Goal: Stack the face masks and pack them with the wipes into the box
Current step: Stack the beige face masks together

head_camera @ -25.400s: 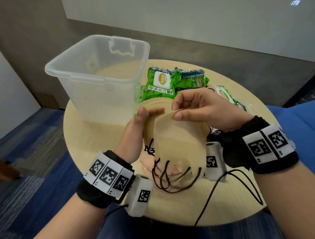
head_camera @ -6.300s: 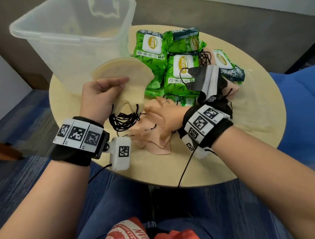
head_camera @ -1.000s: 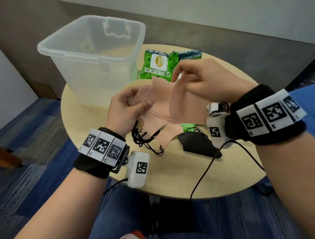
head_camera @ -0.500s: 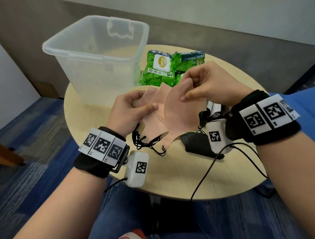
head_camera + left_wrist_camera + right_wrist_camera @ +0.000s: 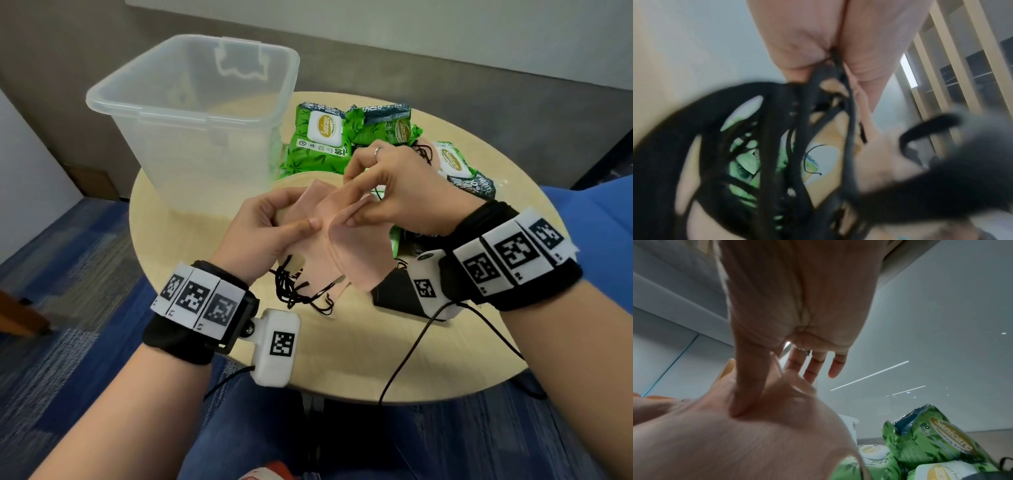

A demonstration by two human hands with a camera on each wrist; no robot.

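Round tan worktop (image 5: pixel 342 349) w/ blue patterned carpet (image 5: pixel 68 308) below. Grey wall band (image 5: pixel 445 78) behind, white wall above. Blue seat (image 5: pixel 596 219) at right edge; brown furniture leg (image 5: pixel 17 315) far left.

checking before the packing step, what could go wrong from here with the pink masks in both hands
1. The black ear loops hang in a tangle below the pink masks and could snag, perhaps on the left wrist camera.
2. The left hand and right hand only pinch the soft masks near the fold, so the stack may slip out of line.
3. The black mask lies on the table half under the right wrist and could be missed.
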